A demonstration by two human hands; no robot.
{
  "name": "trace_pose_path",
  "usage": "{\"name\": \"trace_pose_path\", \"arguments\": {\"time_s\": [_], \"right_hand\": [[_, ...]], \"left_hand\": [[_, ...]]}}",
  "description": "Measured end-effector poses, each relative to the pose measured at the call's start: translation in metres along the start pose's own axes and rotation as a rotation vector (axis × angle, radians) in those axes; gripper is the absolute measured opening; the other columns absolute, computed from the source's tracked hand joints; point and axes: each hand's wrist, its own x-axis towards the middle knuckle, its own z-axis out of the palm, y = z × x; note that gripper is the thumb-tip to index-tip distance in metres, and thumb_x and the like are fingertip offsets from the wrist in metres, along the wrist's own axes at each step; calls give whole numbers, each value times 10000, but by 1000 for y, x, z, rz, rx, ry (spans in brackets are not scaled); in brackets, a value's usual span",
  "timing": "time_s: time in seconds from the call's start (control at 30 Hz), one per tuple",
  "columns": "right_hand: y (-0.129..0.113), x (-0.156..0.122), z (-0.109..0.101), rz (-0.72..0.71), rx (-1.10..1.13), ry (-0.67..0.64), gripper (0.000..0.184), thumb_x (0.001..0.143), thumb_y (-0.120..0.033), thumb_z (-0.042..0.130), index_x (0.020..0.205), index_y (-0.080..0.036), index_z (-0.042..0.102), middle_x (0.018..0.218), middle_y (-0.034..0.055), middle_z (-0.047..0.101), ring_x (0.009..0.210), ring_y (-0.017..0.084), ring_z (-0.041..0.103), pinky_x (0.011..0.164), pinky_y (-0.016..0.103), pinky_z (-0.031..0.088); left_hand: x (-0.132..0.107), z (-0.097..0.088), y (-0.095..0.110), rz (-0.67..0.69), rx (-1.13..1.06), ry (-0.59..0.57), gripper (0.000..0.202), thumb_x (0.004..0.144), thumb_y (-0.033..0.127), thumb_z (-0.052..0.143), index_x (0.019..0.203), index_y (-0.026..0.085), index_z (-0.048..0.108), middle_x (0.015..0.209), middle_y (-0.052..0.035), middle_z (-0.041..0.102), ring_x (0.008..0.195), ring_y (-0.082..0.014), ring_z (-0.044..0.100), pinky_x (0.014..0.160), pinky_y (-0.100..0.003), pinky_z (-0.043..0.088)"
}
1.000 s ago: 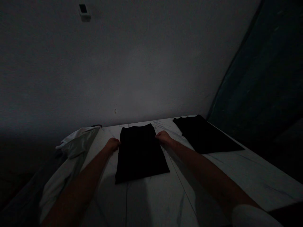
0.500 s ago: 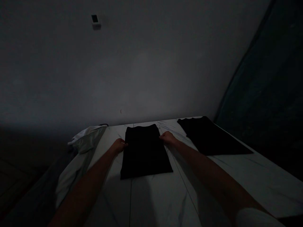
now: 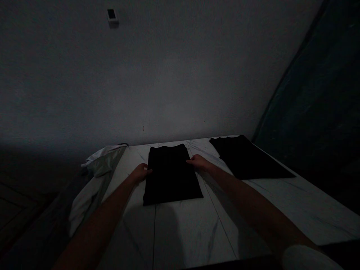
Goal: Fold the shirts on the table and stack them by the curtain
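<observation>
A folded black cloth, perhaps a garment (image 3: pixel 172 176), lies flat on the white marbled tabletop (image 3: pixel 180 232). My left hand (image 3: pixel 140 172) pinches its left edge, thumb over the top of the fabric. On the opposite side my right hand (image 3: pixel 197 162) grips the right edge between thumb and fingers. The dim light hides the folds and any detail in the black fabric.
Another black cloth (image 3: pixel 250 159) is spread at the table's right side. Crumpled white and grey-green clothes (image 3: pixel 104 163) hang over the left edge. A plain wall stands behind, with a small white box (image 3: pixel 112 15) on it; dark teal fabric (image 3: pixel 315 101) hangs at the right.
The view has tilted slightly downward, so the scene sits a little higher. Both hands keep their hold on the edges of the black cloth, which stays flat.
</observation>
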Motion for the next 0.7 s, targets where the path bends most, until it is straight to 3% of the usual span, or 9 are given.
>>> {"name": "trace_pose_path", "arguments": {"time_s": [0.17,0.37,0.5,0.7], "right_hand": [[16,-42,-2,18,225,-186,314,859,-376,790,736,-150,611,508,-49,504,433,71,414,433,212,288],[48,-114,-2,115,446,-286,311,850,-330,795,1028,-195,580,591,-80,568,400,62,438,383,182,269],[52,-142,4,157,558,-248,326,839,-225,778,1070,-198,550,642,-77,603,420,67,493,387,180,308],[47,-147,20,177,674,-112,235,818,-112,739,964,-175,566,589,-92,534,386,46,423,378,182,286]], "left_hand": [[-34,-4,-15,6,-43,-65,364,826,363,744,1061,184,531,485,118,474,364,-83,382,421,-208,238],[-92,-6,-44,1,-89,-191,561,700,520,756,1096,215,501,537,108,526,388,-91,405,416,-218,236],[-114,1,-48,-5,-164,-142,592,682,517,745,1123,199,510,535,116,500,395,-91,409,417,-226,235],[-119,6,-52,-48,-291,-71,653,593,535,828,1061,156,576,581,86,535,432,-90,457,428,-229,260]]}}
